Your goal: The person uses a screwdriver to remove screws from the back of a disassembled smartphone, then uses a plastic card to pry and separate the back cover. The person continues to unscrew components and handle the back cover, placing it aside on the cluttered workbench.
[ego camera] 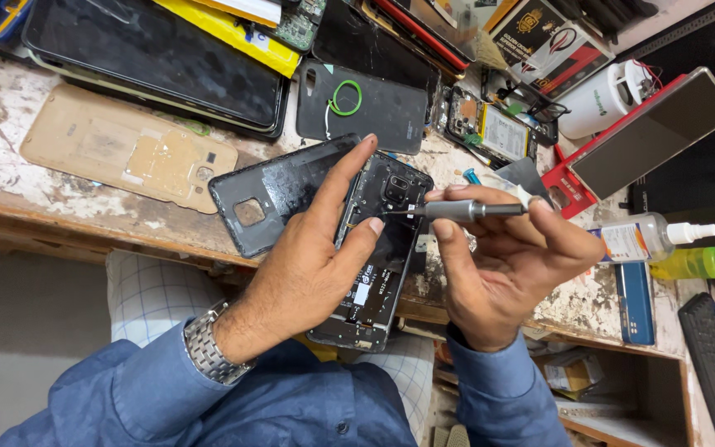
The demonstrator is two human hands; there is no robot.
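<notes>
Phone [374, 273], opened and with its back off, is lying at the near edge of the worktop [10, 141], its near end hanging out over the person's lap. The left hand [308, 265] is holding it steady, the index finger stretched along its left side and the thumb pressing on its dark inner frame. The right hand [502, 273] is gripping a grey screwdriver [457, 209] between thumb and fingers, held almost level, with its thin tip pointing left and touching the phone just beside the camera block. A steel watch [207, 346] is sitting on the left wrist above a blue sleeve.

Just left of the phone, a black back cover [271, 194] is lying partly under the left hand. Farther left, a tan cover [122, 157] is resting flat. Beyond the phone, a dark case [374, 103] is carrying a green ring [346, 98]. A tablet [155, 62] is lying at the far left. To the right, a clear bottle [647, 238] with a white nozzle is lying on its side, with a green bottle [709, 262] just beyond it. A red-edged screen [655, 132] is leaning at the far right, near a white jar [602, 99].
</notes>
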